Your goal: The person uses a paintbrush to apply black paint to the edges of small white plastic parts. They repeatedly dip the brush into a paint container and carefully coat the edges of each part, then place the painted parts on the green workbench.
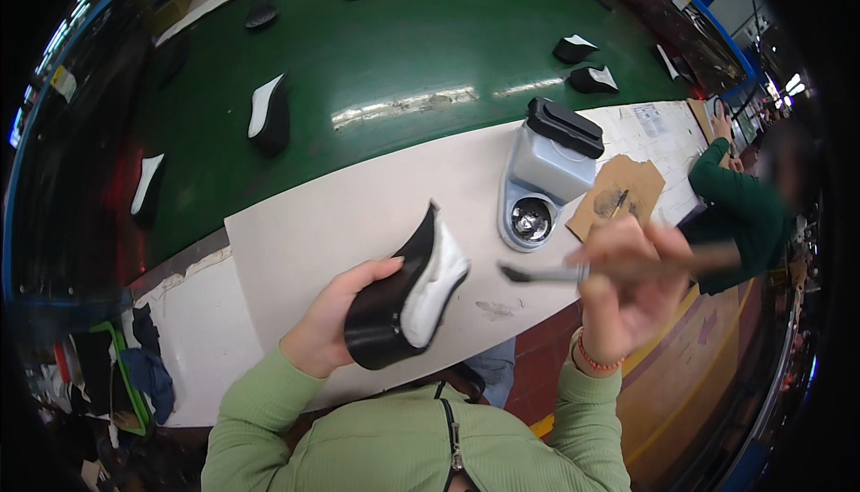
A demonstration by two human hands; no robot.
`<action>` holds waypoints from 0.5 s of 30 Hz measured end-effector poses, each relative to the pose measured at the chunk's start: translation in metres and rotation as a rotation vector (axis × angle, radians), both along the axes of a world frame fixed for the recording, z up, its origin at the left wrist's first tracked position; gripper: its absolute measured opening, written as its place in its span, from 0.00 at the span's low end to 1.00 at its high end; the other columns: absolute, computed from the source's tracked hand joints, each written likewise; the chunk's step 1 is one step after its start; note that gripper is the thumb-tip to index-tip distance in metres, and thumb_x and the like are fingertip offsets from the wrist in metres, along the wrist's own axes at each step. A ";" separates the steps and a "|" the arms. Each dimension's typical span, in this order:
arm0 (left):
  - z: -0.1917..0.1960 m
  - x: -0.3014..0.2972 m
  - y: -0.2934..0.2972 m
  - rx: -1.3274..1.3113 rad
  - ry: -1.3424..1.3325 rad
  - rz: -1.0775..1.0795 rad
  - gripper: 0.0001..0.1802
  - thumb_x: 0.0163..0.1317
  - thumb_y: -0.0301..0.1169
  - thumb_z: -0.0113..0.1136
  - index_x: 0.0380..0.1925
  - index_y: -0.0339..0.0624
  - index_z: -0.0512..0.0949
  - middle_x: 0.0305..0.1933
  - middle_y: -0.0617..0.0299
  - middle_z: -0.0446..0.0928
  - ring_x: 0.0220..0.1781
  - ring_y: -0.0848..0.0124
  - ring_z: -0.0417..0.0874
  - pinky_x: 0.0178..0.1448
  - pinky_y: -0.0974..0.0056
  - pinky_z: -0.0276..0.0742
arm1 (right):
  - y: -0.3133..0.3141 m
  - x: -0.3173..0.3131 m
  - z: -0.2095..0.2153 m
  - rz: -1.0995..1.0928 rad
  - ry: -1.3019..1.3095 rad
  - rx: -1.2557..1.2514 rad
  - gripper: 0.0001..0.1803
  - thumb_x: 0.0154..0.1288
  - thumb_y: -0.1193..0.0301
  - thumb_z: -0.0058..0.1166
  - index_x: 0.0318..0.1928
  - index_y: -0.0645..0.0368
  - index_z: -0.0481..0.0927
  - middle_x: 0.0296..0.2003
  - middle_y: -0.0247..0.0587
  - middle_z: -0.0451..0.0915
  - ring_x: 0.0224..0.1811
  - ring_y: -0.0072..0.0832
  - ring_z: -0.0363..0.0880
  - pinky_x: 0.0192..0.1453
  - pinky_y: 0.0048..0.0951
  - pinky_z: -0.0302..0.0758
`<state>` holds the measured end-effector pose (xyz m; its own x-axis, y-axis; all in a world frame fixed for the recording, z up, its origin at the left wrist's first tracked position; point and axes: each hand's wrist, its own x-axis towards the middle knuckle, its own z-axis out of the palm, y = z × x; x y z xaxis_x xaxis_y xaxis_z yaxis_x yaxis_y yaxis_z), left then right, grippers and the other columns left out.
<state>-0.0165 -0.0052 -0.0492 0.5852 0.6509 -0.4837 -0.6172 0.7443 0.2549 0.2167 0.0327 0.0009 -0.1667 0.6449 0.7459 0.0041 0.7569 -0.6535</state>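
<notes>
My left hand (333, 324) grips a black shoe sole with a white inner face (408, 299), held tilted above the white bench top (322, 223). My right hand (630, 290) is closed around a brush (546, 273); its dark tip points left toward the sole, a short gap away. The brush is blurred by motion. Both sleeves are light green.
A grey glue pot with a black lid (548, 174) stands on the bench beside a stained cardboard piece (618, 195). Several black-and-white soles (269, 114) lie on the green conveyor belt (403, 53). A person in a dark green sleeve (739, 201) works at right.
</notes>
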 end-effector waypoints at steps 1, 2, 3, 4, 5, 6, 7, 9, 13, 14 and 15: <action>-0.005 -0.004 -0.003 0.036 0.009 0.005 0.24 0.64 0.39 0.43 0.59 0.45 0.62 0.50 0.52 0.73 0.42 0.58 0.80 0.42 0.55 0.80 | 0.001 0.008 -0.008 -0.099 0.058 -0.150 0.32 0.54 0.84 0.53 0.59 0.66 0.56 0.30 0.48 0.77 0.33 0.27 0.73 0.39 0.24 0.70; -0.010 -0.007 -0.005 0.070 0.071 0.011 0.27 0.65 0.42 0.41 0.64 0.52 0.56 0.53 0.51 0.70 0.44 0.53 0.79 0.41 0.51 0.79 | 0.006 0.017 -0.017 -0.161 0.084 -0.280 0.28 0.55 0.85 0.51 0.57 0.71 0.57 0.35 0.47 0.76 0.37 0.25 0.74 0.42 0.22 0.69; -0.014 -0.011 -0.010 0.081 0.168 0.035 0.28 0.66 0.44 0.40 0.65 0.52 0.54 0.53 0.50 0.70 0.44 0.53 0.79 0.41 0.51 0.79 | 0.012 0.024 -0.028 -0.260 0.123 -0.402 0.28 0.56 0.83 0.53 0.57 0.70 0.59 0.33 0.43 0.76 0.36 0.21 0.73 0.40 0.19 0.68; -0.017 -0.017 -0.014 0.092 0.165 0.069 0.29 0.65 0.46 0.39 0.65 0.52 0.53 0.55 0.50 0.69 0.45 0.51 0.78 0.42 0.52 0.79 | 0.021 0.031 -0.039 -0.290 0.100 -0.422 0.27 0.56 0.82 0.54 0.56 0.70 0.61 0.31 0.40 0.77 0.34 0.19 0.73 0.39 0.17 0.68; -0.020 -0.021 -0.016 0.108 0.161 0.107 0.30 0.65 0.48 0.38 0.65 0.52 0.52 0.56 0.50 0.67 0.47 0.50 0.78 0.43 0.52 0.79 | 0.028 0.038 -0.050 -0.340 0.063 -0.460 0.26 0.56 0.81 0.55 0.55 0.70 0.63 0.29 0.37 0.77 0.32 0.16 0.72 0.38 0.16 0.67; -0.023 -0.025 -0.020 0.099 0.084 0.173 0.31 0.65 0.46 0.41 0.66 0.52 0.51 0.58 0.47 0.65 0.49 0.46 0.75 0.45 0.52 0.79 | 0.032 0.044 -0.060 -0.378 -0.009 -0.444 0.24 0.56 0.80 0.56 0.54 0.70 0.65 0.28 0.36 0.77 0.31 0.16 0.71 0.37 0.15 0.67; -0.026 -0.028 -0.023 0.092 0.005 0.243 0.32 0.64 0.44 0.44 0.66 0.53 0.50 0.60 0.45 0.62 0.52 0.42 0.73 0.47 0.52 0.79 | 0.034 0.050 -0.069 -0.414 -0.079 -0.434 0.23 0.56 0.80 0.56 0.53 0.70 0.66 0.27 0.34 0.77 0.29 0.15 0.71 0.36 0.15 0.67; -0.031 -0.034 -0.023 0.191 -0.008 0.306 0.36 0.60 0.39 0.51 0.66 0.51 0.49 0.61 0.44 0.61 0.54 0.41 0.71 0.50 0.53 0.78 | 0.039 0.056 -0.085 -0.459 -0.147 -0.410 0.22 0.56 0.79 0.57 0.51 0.70 0.68 0.25 0.33 0.77 0.27 0.14 0.70 0.34 0.15 0.66; -0.039 -0.036 -0.018 0.390 0.326 0.298 0.48 0.44 0.18 0.64 0.64 0.42 0.48 0.58 0.48 0.64 0.53 0.52 0.74 0.56 0.58 0.74 | 0.042 0.058 -0.100 -0.478 -0.149 -0.399 0.21 0.56 0.79 0.56 0.51 0.69 0.69 0.25 0.33 0.77 0.27 0.13 0.70 0.34 0.14 0.66; -0.041 -0.035 -0.017 0.416 0.427 0.289 0.47 0.44 0.17 0.63 0.64 0.41 0.48 0.58 0.48 0.65 0.53 0.53 0.74 0.57 0.58 0.74 | 0.042 0.058 -0.101 -0.469 -0.166 -0.406 0.22 0.57 0.80 0.56 0.52 0.69 0.68 0.26 0.32 0.77 0.28 0.13 0.70 0.35 0.14 0.65; -0.042 -0.034 -0.016 0.458 0.515 0.282 0.47 0.44 0.16 0.62 0.64 0.39 0.48 0.58 0.48 0.65 0.54 0.54 0.74 0.57 0.59 0.73 | 0.042 0.058 -0.101 -0.464 -0.185 -0.401 0.22 0.57 0.80 0.55 0.53 0.69 0.67 0.27 0.32 0.76 0.30 0.12 0.70 0.36 0.13 0.65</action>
<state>-0.0504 -0.0208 -0.0910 0.1382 0.9451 -0.2960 -0.4879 0.3251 0.8101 0.2747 0.0748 -0.1001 0.0939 0.9039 0.4173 0.4122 0.3463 -0.8427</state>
